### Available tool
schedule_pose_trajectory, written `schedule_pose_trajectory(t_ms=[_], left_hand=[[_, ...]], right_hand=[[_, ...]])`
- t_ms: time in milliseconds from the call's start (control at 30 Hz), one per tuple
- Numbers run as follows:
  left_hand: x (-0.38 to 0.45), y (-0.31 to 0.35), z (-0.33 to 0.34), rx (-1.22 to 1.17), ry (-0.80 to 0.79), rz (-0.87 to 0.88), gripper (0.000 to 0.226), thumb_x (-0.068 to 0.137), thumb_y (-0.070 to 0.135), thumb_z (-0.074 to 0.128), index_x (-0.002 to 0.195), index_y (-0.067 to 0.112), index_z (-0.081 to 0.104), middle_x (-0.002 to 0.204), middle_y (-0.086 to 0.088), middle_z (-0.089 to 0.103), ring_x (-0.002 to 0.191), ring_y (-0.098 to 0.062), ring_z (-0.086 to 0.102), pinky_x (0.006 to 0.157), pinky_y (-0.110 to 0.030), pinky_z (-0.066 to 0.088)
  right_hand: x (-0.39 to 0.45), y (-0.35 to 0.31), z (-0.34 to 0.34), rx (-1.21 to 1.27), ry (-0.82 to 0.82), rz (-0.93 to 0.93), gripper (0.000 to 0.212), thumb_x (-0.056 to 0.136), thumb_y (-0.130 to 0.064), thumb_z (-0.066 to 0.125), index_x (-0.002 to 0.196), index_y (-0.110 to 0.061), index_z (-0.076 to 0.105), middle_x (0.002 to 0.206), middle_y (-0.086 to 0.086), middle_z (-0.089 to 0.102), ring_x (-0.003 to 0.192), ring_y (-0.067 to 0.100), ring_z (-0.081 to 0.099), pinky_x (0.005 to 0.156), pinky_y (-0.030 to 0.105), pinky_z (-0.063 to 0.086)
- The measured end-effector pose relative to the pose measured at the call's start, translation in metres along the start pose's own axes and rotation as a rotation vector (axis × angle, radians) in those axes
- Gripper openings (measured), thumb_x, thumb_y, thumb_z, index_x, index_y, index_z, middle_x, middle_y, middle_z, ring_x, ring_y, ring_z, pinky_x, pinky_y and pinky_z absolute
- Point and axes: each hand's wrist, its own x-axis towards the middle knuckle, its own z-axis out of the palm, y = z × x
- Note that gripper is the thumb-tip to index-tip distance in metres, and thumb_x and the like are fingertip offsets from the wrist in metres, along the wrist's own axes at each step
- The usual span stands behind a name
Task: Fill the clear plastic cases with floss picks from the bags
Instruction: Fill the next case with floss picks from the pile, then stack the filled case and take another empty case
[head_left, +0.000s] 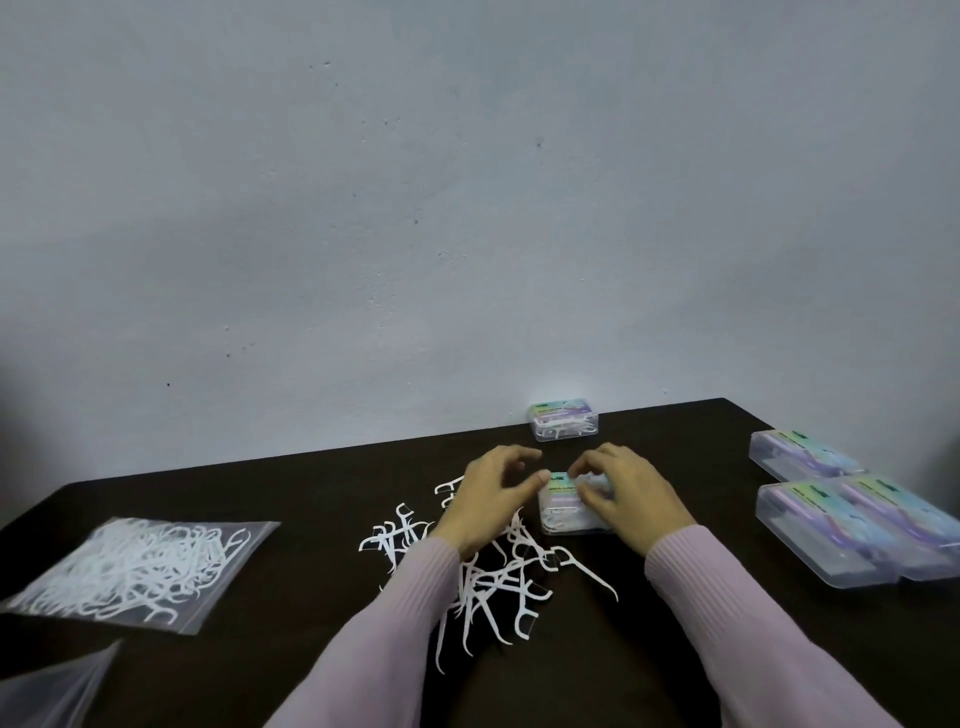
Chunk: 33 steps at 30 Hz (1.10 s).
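A small clear plastic case (563, 506) with a coloured label lies on the dark table between my hands. My left hand (491, 493) touches its left edge with the thumb, fingers curled above it. My right hand (631, 493) grips the case from the right, fingers bent over its lid. A loose pile of white floss picks (493, 582) spreads on the table below and left of the case, partly under my left wrist. A clear zip bag (130, 569) full of floss picks lies at the left.
Another small case (563, 422) holding picks stands by the wall behind my hands. Three larger clear cases (831, 512) sit at the right edge of the table. A flat clear bag (52, 686) shows at the bottom left corner. The wall rises right behind the table (311, 488).
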Motion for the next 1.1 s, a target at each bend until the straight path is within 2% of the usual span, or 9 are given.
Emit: schedule_pose_trajectory(t_ms=[67,167,300,433,600,733,867,967,1100], left_hand=[[0.003,-0.001,-0.013,-0.036,0.062,-0.007,0.027,0.09,0.026,0.062,0.117,0.02,0.062,0.119,0.003,0.062,0.108,-0.005,0.056,0.094,-0.02,0.045],[0.008,-0.002,-0.035,-0.078,0.111,-0.011,0.018,0.09,0.017,0.062,0.107,0.022,0.066,0.112,0.005,0.066,0.103,-0.004,0.06,0.09,-0.016,0.047],[0.011,-0.005,-0.06,-0.121,0.146,-0.025,0.017,0.092,0.013,0.059,0.104,0.021,0.066,0.107,0.01,0.066,0.096,0.005,0.059,0.077,-0.004,0.044],[0.01,-0.013,-0.071,-0.145,0.178,-0.061,0.018,0.093,0.012,0.057,0.105,0.021,0.066,0.107,0.011,0.066,0.095,0.006,0.058,0.073,-0.004,0.044],[0.01,-0.017,-0.072,-0.147,0.171,-0.068,0.02,0.092,0.008,0.057,0.107,0.016,0.067,0.105,0.007,0.066,0.093,0.003,0.059,0.074,-0.001,0.044],[0.011,-0.021,-0.072,-0.163,0.168,-0.074,0.02,0.092,0.007,0.058,0.105,0.017,0.067,0.106,0.005,0.067,0.099,-0.005,0.061,0.079,-0.007,0.046],[0.011,-0.023,-0.071,-0.177,0.146,-0.086,0.02,0.091,0.007,0.058,0.103,0.021,0.067,0.106,0.007,0.067,0.1,-0.004,0.061,0.082,-0.011,0.046],[0.011,-0.024,-0.071,-0.185,0.143,-0.086,0.02,0.091,0.008,0.058,0.1,0.023,0.066,0.105,0.007,0.067,0.101,-0.005,0.061,0.084,-0.014,0.046],[0.011,-0.023,-0.07,-0.187,0.135,-0.087,0.02,0.091,0.007,0.058,0.099,0.024,0.066,0.102,0.009,0.067,0.098,-0.004,0.061,0.081,-0.012,0.047]], right_hand=[[-0.005,-0.011,0.001,-0.162,-0.031,-0.062,0.023,0.094,-0.03,0.047,0.116,-0.026,0.054,0.117,-0.007,0.054,0.104,0.008,0.051,0.091,0.025,0.044],[-0.012,-0.027,0.007,-0.331,-0.065,0.004,0.035,0.098,-0.036,0.033,0.128,-0.023,0.045,0.126,-0.003,0.05,0.111,0.015,0.052,0.084,0.029,0.045],[-0.01,-0.037,0.012,-0.354,-0.133,0.059,0.041,0.1,-0.036,0.027,0.136,-0.018,0.033,0.139,0.001,0.04,0.124,0.017,0.044,0.093,0.033,0.042],[0.004,-0.032,0.013,-0.351,-0.187,0.079,0.045,0.1,-0.03,0.029,0.142,-0.016,0.024,0.148,0.002,0.028,0.133,0.02,0.033,0.104,0.035,0.035],[0.04,-0.013,0.018,-0.297,-0.243,0.107,0.046,0.098,-0.023,0.036,0.142,-0.017,0.025,0.148,0.002,0.03,0.13,0.022,0.039,0.103,0.039,0.037],[0.058,-0.003,0.028,-0.318,-0.215,0.108,0.05,0.096,-0.018,0.04,0.143,-0.017,0.023,0.149,0.003,0.027,0.133,0.023,0.035,0.103,0.039,0.037],[0.065,0.004,0.033,-0.326,-0.214,0.081,0.057,0.095,-0.016,0.043,0.145,-0.016,0.016,0.154,0.002,0.016,0.14,0.022,0.021,0.111,0.038,0.028],[0.069,0.004,0.036,-0.324,-0.22,0.081,0.059,0.094,-0.016,0.043,0.146,-0.016,0.014,0.155,0.002,0.013,0.141,0.022,0.017,0.113,0.037,0.023],[0.073,0.006,0.036,-0.327,-0.223,0.08,0.061,0.094,-0.017,0.044,0.147,-0.016,0.013,0.155,0.003,0.012,0.142,0.022,0.016,0.114,0.037,0.02]])
